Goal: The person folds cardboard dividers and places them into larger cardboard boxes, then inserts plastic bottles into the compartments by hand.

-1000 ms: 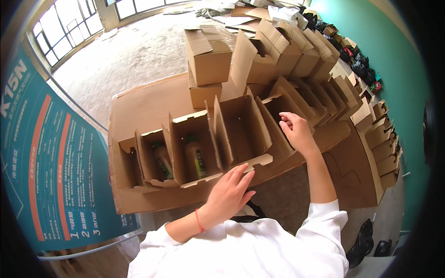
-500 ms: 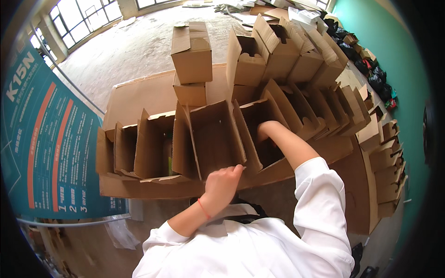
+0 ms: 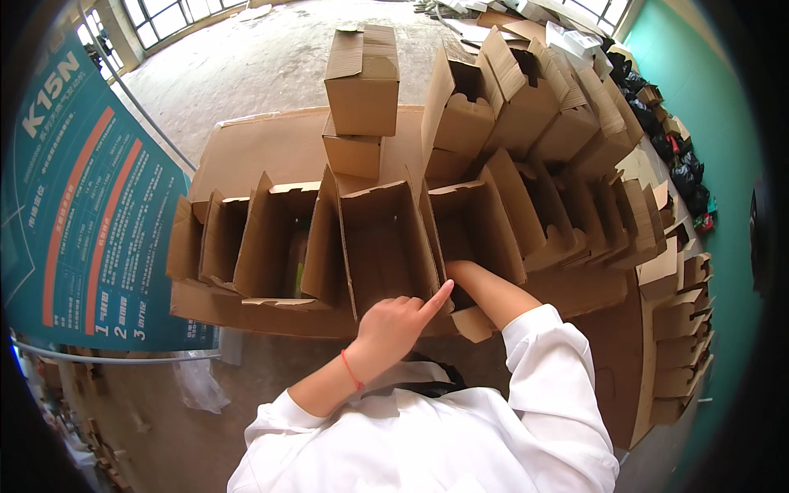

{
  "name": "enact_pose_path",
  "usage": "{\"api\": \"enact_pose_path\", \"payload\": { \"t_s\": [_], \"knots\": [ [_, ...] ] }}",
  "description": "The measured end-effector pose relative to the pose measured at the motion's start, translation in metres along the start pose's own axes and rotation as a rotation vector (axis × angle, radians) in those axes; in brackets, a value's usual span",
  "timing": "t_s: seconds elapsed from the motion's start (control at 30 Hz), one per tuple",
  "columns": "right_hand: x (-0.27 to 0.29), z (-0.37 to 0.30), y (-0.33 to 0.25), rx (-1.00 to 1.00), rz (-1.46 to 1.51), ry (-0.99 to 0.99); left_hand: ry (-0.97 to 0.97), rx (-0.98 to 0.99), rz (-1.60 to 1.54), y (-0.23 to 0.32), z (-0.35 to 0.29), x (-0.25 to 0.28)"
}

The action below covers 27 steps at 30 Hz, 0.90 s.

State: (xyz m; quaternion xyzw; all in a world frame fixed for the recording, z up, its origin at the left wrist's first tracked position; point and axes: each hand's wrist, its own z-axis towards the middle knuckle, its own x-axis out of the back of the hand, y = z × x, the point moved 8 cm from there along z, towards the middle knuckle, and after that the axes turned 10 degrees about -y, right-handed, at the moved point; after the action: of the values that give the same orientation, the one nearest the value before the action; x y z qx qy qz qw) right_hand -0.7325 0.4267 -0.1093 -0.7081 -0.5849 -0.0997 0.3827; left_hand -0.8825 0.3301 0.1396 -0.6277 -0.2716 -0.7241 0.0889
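My left hand is at the near edge of an upright open-topped cardboard box in the middle of the row. Its index finger is stretched out, the tip at the corner where this box meets its right neighbour; the other fingers are curled and partly hidden. My right hand reaches over the near side of that neighbouring cardboard box, its fingers hidden below the wrist. A small cardboard flap sticks out toward me under my right wrist. No object shows in either hand.
More open boxes stand left and right in the row on a cardboard-covered table. Two stacked boxes and several taller boxes stand behind. A teal banner is at left; further boxes line the right.
My right hand has drawn back toward the box's near side, and a flap there now sticks outward. My left index finger has straightened toward the box corner. The whole view has shifted slightly.
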Motion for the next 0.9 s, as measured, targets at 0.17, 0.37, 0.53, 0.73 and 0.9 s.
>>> {"api": "enact_pose_path", "payload": {
  "t_s": [0.17,0.37,0.53,0.73,0.9],
  "knots": [
    [0.001,0.014,0.0,0.185,0.008,0.058,-0.005,-0.162,0.005,-0.004,-0.001,0.01],
    [0.039,0.017,-0.049,0.309,0.153,0.155,-0.241,-0.06,0.039,-0.028,-0.001,0.006],
    [0.014,0.069,0.019,0.186,0.082,0.276,-0.099,0.005,-0.08,0.001,0.002,0.015],
    [0.053,0.003,-0.061,0.126,0.517,0.256,-0.002,0.161,-0.074,-0.009,0.0,-0.007],
    [0.083,-0.054,-0.063,0.028,0.365,0.55,0.098,0.212,0.019,-0.033,0.013,-0.014]
  ]
}}
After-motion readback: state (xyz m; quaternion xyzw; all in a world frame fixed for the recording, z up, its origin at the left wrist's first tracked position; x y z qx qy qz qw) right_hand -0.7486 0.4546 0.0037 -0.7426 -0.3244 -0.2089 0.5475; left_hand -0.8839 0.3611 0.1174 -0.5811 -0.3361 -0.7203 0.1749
